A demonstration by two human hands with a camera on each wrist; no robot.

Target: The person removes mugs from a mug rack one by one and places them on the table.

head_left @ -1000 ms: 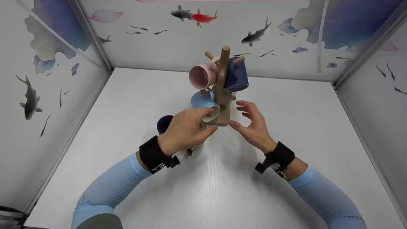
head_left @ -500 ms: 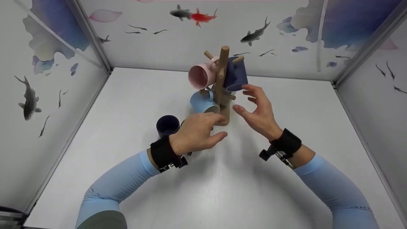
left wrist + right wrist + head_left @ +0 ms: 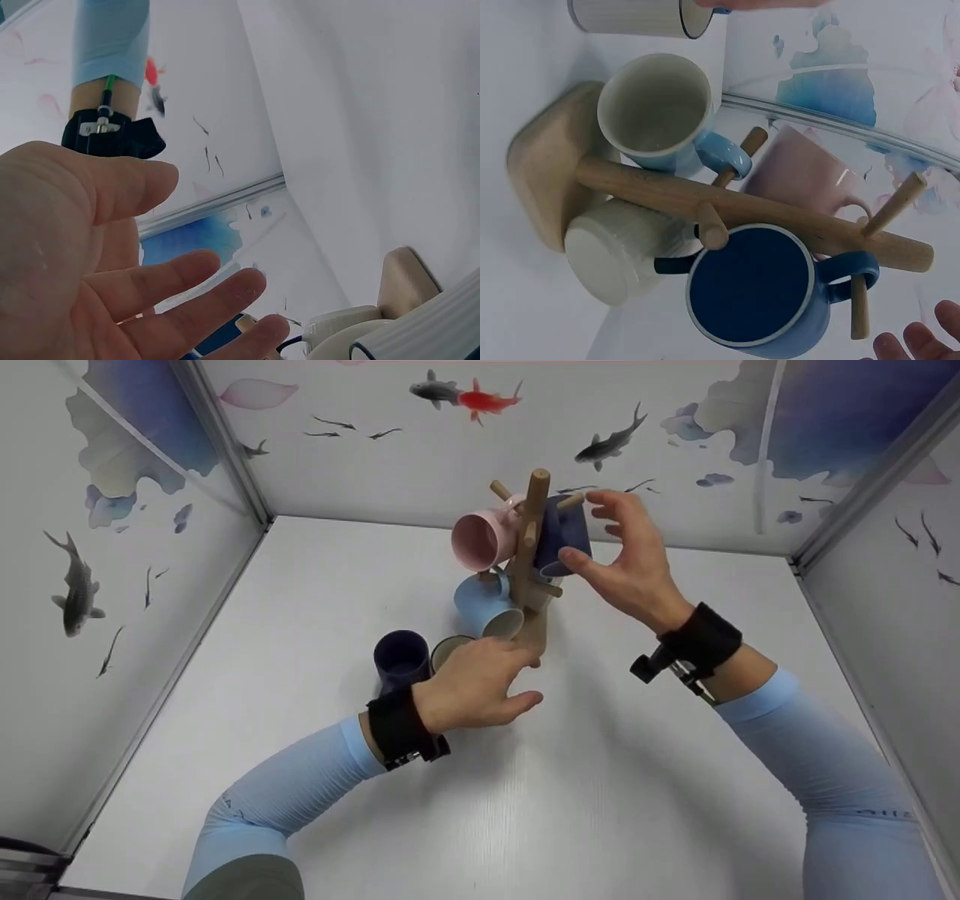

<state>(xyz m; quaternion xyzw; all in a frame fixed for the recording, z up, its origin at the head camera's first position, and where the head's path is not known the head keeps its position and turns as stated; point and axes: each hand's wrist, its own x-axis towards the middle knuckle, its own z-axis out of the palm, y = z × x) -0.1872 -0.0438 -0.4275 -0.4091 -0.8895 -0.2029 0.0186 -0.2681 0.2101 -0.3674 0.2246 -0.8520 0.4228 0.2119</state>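
A wooden mug rack carries a pink mug, a dark blue mug, a light blue mug and a white mug low behind its post. Beside the dark blue mug, my right hand is held with fingers apart; its thumb is near the mug's rim, and contact cannot be made out. My left hand hovers loosely spread before the rack's base, partly covering a pale, dark-rimmed mug. In the left wrist view, the left fingers hold nothing.
Another dark blue mug stands upright on the white table, left of the pale mug. Bare wooden pegs stick out from the post. Printed wall panels enclose the table at the back and sides.
My right hand has risen from beside the rack's base to the hanging dark blue mug. My left hand has drawn away from the light blue mug, toward me and slightly right.
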